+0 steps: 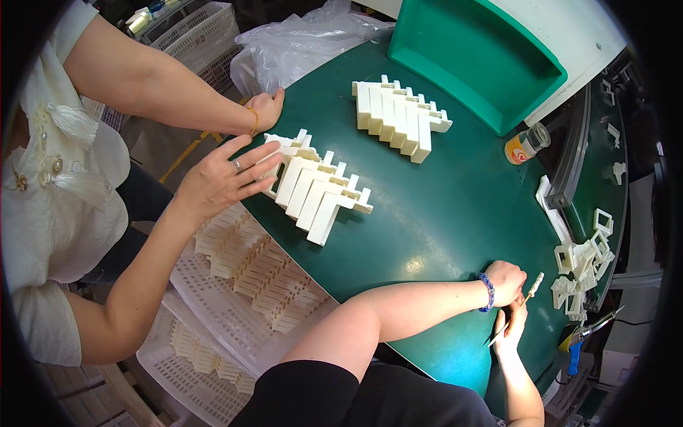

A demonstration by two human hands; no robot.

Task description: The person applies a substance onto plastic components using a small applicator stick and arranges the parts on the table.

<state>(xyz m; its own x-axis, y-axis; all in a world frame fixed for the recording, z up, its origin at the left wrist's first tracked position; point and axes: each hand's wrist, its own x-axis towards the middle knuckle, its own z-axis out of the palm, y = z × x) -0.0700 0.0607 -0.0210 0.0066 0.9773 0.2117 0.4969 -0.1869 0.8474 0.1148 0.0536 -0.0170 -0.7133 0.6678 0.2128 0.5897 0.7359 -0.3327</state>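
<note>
My left hand (506,282), with a blue beaded bracelet at its wrist, is closed and curled inward over the green table. What its fingers hold, if anything, is hidden. Right against it, my right hand (510,329) pinches a thin stick with a thick, lumpy white tip (536,285). The stick's other end comes out below the fingers. Nearest to both hands, on the right, lies a loose heap of small white plastic frames (585,260). A tool with a blue handle (575,357) and metal tip sits beyond my right hand.
A co-worker's hand (224,174) touches a row of white L-shaped plastic parts (313,192); a second row (393,117) lies farther back. A green bin (477,64) and glass jar (527,144) stand at the back right. White crates (192,274) of parts sit below the table's left edge.
</note>
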